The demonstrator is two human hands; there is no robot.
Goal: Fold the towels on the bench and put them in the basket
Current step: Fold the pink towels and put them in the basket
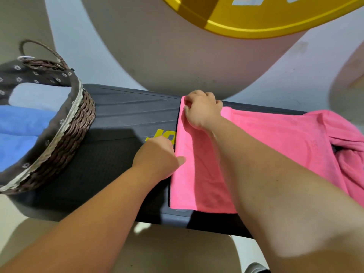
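A pink towel (275, 138) lies spread on the dark bench (122, 115), its right end bunched up (346, 154). My right hand (201, 109) pinches the towel's far left corner with curled fingers. My left hand (157, 156) grips the towel's left edge nearer to me, thumb on top of the cloth. A woven brown basket (74, 131) with a dark flowered liner stands on the bench's left end. Folded blue towels (21, 131) and a pale grey-blue one (37, 95) lie inside it.
A big round grey base (177, 56) with a yellow disc (256, 18) above it stands right behind the bench. The basket's rope handle (39, 50) sticks up at the back. Pale floor (177, 253) shows below the bench's front edge.
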